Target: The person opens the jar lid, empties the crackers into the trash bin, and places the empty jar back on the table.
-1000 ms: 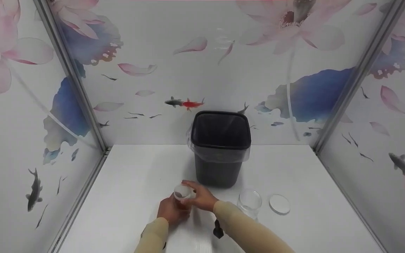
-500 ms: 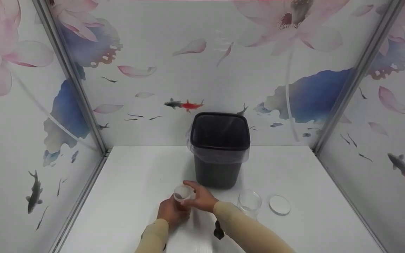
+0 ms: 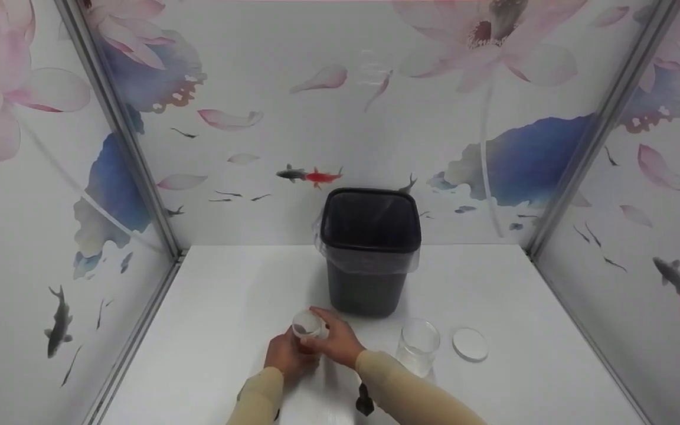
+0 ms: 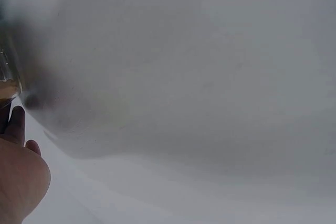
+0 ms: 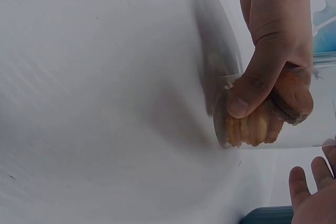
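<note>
A clear jar (image 3: 306, 321) with brown, chunky contents at its bottom stands upright on the table in front of the bin. My left hand (image 3: 288, 356) grips its lower part; in the right wrist view the thumb (image 5: 257, 80) of that hand presses on the jar wall. Around the top rim my right hand (image 3: 340, 342) curls its thumb and forefinger, while its other fingers (image 5: 298, 184) stand apart from the wall. Whether a lid covers the mouth I cannot tell. Only a bit of the jar (image 4: 9, 74) shows in the left wrist view.
Right of the right hand stands a second clear jar (image 3: 418, 348). A round white lid (image 3: 470, 344) lies beside it. Behind the hands is a dark bin (image 3: 369, 283) with a clear liner over its rim. Printed panels enclose the white table (image 3: 228, 283).
My right forearm has shifted slightly down and left, showing more of the second jar. The left hand and the held jar have hardly moved.
</note>
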{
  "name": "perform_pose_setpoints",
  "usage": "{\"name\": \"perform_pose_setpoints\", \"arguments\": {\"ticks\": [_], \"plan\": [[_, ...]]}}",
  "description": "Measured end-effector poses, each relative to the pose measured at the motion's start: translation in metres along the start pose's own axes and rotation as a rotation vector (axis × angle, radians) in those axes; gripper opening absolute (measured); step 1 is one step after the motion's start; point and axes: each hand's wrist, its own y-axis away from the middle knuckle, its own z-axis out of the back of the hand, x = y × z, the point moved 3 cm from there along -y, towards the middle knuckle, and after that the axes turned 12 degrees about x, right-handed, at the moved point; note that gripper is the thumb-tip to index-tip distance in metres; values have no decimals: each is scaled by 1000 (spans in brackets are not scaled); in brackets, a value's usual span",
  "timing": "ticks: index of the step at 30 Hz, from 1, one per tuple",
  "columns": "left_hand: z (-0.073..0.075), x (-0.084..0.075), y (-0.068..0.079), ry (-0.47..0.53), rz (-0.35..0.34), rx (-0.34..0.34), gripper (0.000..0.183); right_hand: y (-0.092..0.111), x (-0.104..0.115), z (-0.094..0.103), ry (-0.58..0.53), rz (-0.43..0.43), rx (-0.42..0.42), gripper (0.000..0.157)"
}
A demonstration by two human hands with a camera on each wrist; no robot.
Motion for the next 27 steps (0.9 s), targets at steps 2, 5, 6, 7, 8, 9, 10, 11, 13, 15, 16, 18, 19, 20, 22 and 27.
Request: {"name": "perform_pose_setpoints", "arguments": {"ticks": [2, 5, 6, 7, 8, 9, 10, 11, 13, 15, 16, 18, 19, 20, 22, 27], "plan": [[-4, 7, -4, 9, -5, -7, 62, -2, -1, 4, -8, 30, 38, 72], [-8, 13, -8, 17, 13, -15, 65, -7, 0, 12, -4, 46, 121, 71], [-8, 15, -9, 19, 17, -20, 66, -8, 1, 15, -4, 45, 147, 70], [-8, 15, -9, 18, 24, -22, 68, -9, 2, 17, -6, 43, 173, 70], [-8, 14, -9, 19, 36, -20, 68, -11, 2, 19, -2, 30, 196, 71], [-7, 14, -9, 17, 46, -16, 67, -12, 3, 20, -2, 21, 211, 71], [-7, 14, -8, 14, 51, -14, 66, -12, 3, 20, -2, 21, 221, 71], [-7, 14, -8, 8, 51, -13, 66, -13, 4, 21, -6, 20, 227, 71], [-5, 13, -7, 6, 41, -7, 66, -13, 4, 20, -4, 14, 233, 71], [-5, 13, -6, 2, 48, -3, 66, -13, 4, 20, 4, 10, 230, 71], [-5, 13, -6, 1, 47, -3, 67, -12, 4, 19, 10, 9, 224, 72], [-5, 13, -7, 7, 42, -4, 67, -11, 4, 18, 24, -2, 203, 73], [-6, 13, -7, 11, 43, -3, 66, -10, 4, 17, 28, -6, 187, 74], [-6, 14, -7, 17, 42, -3, 65, -9, 4, 16, 33, -9, 169, 74], [-6, 15, -7, 29, 22, -2, 62, -7, 3, 12, 36, -19, 124, 76], [-7, 15, -8, -3, -17, -16, 60, -1, 2, 1, -11, -46, 14, 80]]}}
